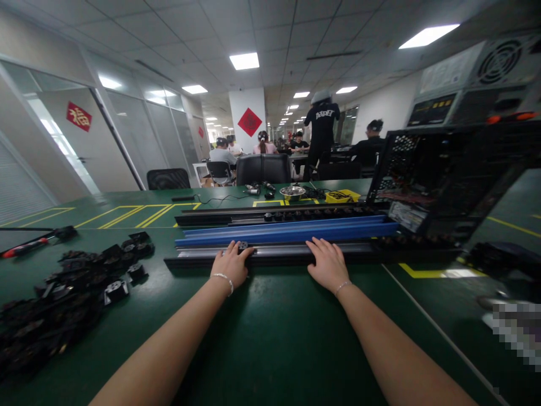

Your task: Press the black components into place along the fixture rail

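A long black rail [279, 254] with a shiny grey channel lies crosswise on the green table. My left hand [230, 266] is at its left part, thumb and fingers closed around a small black part [243, 246] sitting in the channel. Farther right, my right hand [328, 264] grips the same rail, fingers over the top and thumb at the near side. Just behind lies a blue rail [287, 230], and beyond it another black rail [211, 219] with several small black parts along it. A heap of similar black parts [54, 304] lies to the left.
An open black computer case [448, 175] stands at the right, with a power supply box [452, 73] above it. Farther back are a metal bowl [292, 193], a yellow tray [341, 196] and cables. A red-handled tool [34, 245] lies at left. Several people are in the background.
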`<state>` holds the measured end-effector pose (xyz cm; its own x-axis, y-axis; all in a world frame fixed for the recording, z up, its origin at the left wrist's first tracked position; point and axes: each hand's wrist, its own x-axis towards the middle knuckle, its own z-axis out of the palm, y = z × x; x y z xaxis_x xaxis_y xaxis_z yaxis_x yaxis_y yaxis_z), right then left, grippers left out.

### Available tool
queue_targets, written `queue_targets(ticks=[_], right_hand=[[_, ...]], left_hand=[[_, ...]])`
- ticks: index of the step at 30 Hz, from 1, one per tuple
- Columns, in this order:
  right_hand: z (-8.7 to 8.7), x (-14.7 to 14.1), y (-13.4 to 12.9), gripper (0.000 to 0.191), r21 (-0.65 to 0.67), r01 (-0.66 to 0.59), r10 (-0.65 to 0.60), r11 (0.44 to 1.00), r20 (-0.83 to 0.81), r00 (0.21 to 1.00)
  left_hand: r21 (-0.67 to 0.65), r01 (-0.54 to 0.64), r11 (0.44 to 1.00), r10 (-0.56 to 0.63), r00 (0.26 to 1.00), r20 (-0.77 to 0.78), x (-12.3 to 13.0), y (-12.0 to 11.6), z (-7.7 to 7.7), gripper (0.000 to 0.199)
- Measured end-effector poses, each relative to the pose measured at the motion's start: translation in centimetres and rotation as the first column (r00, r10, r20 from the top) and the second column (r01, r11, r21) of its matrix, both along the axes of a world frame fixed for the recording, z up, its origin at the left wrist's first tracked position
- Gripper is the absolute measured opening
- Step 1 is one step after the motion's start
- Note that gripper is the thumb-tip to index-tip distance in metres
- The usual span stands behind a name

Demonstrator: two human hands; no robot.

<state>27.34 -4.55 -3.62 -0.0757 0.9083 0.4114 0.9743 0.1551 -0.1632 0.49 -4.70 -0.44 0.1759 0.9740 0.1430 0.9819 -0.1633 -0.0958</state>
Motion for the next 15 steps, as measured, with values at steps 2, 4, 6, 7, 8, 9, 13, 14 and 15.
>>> queue_targets(ticks=[2, 4, 6, 7, 8, 9, 13, 14, 15], right_hand=[[0.0, 0.0, 0.0, 0.06, 0.0, 0.001, -0.001, 1.0, -0.001, 1.0], [0.1, 0.0, 0.0, 0.06, 0.002, 0.001, -0.001, 1.0, -0.001, 1.0], [0.1, 0.0, -0.1, 0.06, 0.002, 0.0, 0.0, 1.0, 0.001, 1.0], [0.1, 0.0, -0.1, 0.06, 0.001, 0.0, 0.0, 1.0, 0.002, 1.0], [0.1, 0.0, -0.1, 0.06, 0.0, 0.001, -0.001, 1.0, 0.003, 1.0], [0.1, 0.0, -0.1, 0.06, -0.001, 0.002, -0.002, 1.0, 0.004, 1.0], [0.1, 0.0, -0.1, 0.06, 0.001, 0.001, -0.001, 1.0, 0.004, 1.0], [0.1, 0.0, -0.1, 0.06, 0.003, 0.001, -0.001, 1.0, 0.004, 1.0], [0.1, 0.0, 0.0, 0.06, 0.005, 0.001, -0.001, 1.0, 0.003, 1.0]], left_hand=[[0.007, -0.002, 1.0, 0.002, 1.0, 0.003, -0.3, 0.0, -0.1, 0.061], [0.015, -0.003, 1.0, 0.003, 1.0, 0.006, -0.6, 0.1, -0.2, 0.06], [0.027, 0.004, 1.0, -0.004, 1.0, 0.008, -0.9, 0.2, -0.3, 0.06], [0.033, 0.008, 0.999, -0.008, 1.0, 0.007, -1.1, 0.2, -0.4, 0.06], [0.037, 0.011, 0.999, -0.012, 1.0, 0.006, -1.3, 0.2, -0.4, 0.06], [0.039, 0.013, 0.999, -0.013, 1.0, 0.003, -1.4, 0.2, -0.4, 0.06], [0.044, -0.001, 0.999, 0.001, 1.0, -0.004, -1.8, 0.2, -0.5, 0.059], [0.05, -0.002, 0.999, 0.002, 1.0, -0.005, -1.9, 0.1, -0.5, 0.058], [0.056, -0.002, 0.998, 0.002, 1.0, -0.005, -2.0, 0.1, -0.5, 0.058]])
